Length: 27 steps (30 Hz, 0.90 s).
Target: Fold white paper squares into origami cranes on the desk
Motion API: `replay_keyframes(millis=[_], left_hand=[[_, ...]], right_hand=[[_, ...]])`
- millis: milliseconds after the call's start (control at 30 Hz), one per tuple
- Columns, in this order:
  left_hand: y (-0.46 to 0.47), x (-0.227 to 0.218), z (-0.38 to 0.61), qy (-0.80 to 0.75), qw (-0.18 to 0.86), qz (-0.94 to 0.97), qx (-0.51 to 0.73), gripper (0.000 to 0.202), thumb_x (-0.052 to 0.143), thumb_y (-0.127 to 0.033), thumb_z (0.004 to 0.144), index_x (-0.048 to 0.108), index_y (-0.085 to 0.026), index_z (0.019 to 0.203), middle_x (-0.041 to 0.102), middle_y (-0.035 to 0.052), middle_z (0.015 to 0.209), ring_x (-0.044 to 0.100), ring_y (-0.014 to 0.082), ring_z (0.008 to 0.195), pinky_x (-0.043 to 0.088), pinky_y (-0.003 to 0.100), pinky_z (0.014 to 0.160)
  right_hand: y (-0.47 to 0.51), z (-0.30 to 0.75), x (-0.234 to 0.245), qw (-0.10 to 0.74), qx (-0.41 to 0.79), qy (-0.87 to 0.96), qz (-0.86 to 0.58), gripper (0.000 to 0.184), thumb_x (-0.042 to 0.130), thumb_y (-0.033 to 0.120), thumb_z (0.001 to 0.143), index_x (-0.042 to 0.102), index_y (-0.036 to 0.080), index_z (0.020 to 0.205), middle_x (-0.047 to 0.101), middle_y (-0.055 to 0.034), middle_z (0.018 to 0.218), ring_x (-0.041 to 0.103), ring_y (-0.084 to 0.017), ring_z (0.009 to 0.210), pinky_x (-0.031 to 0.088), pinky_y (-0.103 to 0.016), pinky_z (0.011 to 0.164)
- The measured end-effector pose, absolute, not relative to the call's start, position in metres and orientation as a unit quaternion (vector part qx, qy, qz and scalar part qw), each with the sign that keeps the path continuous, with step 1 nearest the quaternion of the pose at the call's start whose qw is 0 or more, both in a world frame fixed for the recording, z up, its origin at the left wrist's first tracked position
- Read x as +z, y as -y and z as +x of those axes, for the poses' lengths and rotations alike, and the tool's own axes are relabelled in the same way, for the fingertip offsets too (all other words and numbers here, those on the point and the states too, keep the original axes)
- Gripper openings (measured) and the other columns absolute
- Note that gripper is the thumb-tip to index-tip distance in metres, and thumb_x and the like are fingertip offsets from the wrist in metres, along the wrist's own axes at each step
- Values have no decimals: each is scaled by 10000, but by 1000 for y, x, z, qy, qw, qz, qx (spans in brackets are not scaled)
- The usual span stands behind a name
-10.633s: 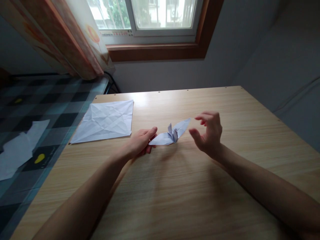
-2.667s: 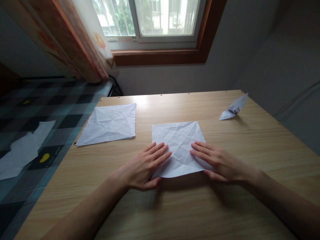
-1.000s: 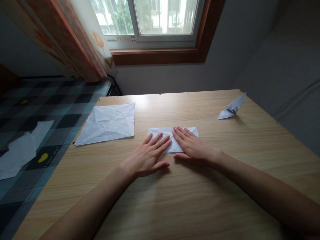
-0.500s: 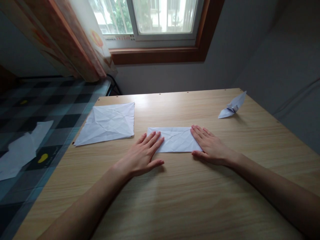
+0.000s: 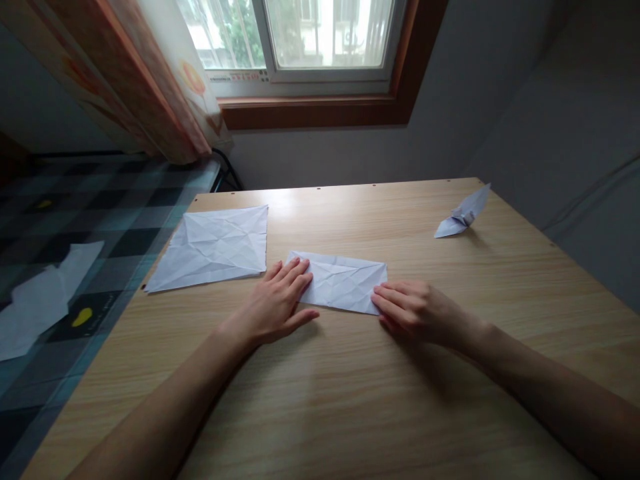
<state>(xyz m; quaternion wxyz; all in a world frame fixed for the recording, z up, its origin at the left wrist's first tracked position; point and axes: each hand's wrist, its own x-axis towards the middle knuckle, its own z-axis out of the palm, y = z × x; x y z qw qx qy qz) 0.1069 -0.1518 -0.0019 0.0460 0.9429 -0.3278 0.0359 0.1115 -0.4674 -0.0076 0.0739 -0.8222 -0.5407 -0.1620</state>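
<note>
- A white, creased paper strip (image 5: 343, 283) is located on the wooden table (image 5: 325, 393), near its middle, between the two hands; it is laid slightly askew, with its right end set nearer the person.
- The left end of the paper strip is covered by the left hand (image 5: 280, 300), palm down; its fingers are extended and the thumb is spread away over the wood. Nothing is clasped by this hand.
- The right near corner of the paper strip is touched by the right hand (image 5: 417, 307); its fingers are bent and drawn together. Whether the corner is pinched cannot be told, the thumb being largely hidden.
- A larger creased sheet (image 5: 215, 247) is laid flat at the table's left far corner.
- A paper crane (image 5: 463, 215) is stood near the right far corner, one wing raised.
- White paper pieces (image 5: 45, 300) are seen on a checked cloth (image 5: 140, 200) to the left.
</note>
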Motion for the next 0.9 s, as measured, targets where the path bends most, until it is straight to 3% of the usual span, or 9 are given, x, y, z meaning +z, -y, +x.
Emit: replay_keyframes(millis=[167,300,433,600,733,800,833,900], left_hand=[[160,-2,102,363,41,924,114,512,522,-513,904,559,-136,1248,533,181,1378,478,349,1279,351,532,1067],[177,-5,95,440,48,882,161,302,513,-317,943,581,-151,1186,637,130,1235,601,258,1101,476,407,923],[191,-5,89,475,67,859,177,202,477,-267,962,598,-149,1073,686,93,1048,637,208,957,507,340,806],[192,-5,86,476,88,856,180,179,430,-216,975,603,-168,992,672,72,900,628,174,851,502,310,746],[187,-5,85,473,73,855,202,179,429,-181,967,607,-164,955,662,63,851,621,168,815,496,286,694],[186,-5,84,468,70,854,215,167,443,-169,959,608,-156,939,658,53,822,621,167,800,494,275,672],[185,-4,84,465,73,855,219,162,449,-164,957,608,-154,927,657,46,808,621,164,789,493,269,664],[184,-4,84,459,82,857,220,157,457,-158,954,608,-158,911,656,33,793,619,151,762,490,254,647]], right_hand=[[458,98,-1,62,-126,538,-831,266,407,49,932,654,145,956,685,-112,891,641,-193,808,536,-293,703],[453,94,-1,16,-148,545,-825,256,422,13,910,654,117,938,649,-94,766,600,-186,686,490,-289,592],[448,90,1,15,-199,568,-799,226,442,48,929,657,82,989,623,-63,683,563,-175,593,431,-293,507],[442,84,4,128,-234,552,-790,249,467,120,952,613,128,1154,682,-62,792,616,-172,672,472,-292,578],[443,94,-6,182,-212,546,-790,387,543,359,946,562,117,1246,700,-106,929,649,-231,850,523,-374,737],[446,103,-13,196,-183,543,-796,439,576,409,916,563,120,1246,703,-122,987,650,-243,903,534,-384,775],[448,107,-16,203,-167,539,-800,465,591,428,897,564,121,1245,697,-135,1042,643,-256,956,534,-399,817],[451,113,-21,204,-149,529,-810,387,582,324,896,571,136,1235,682,-135,1128,624,-258,1046,519,-409,883]])
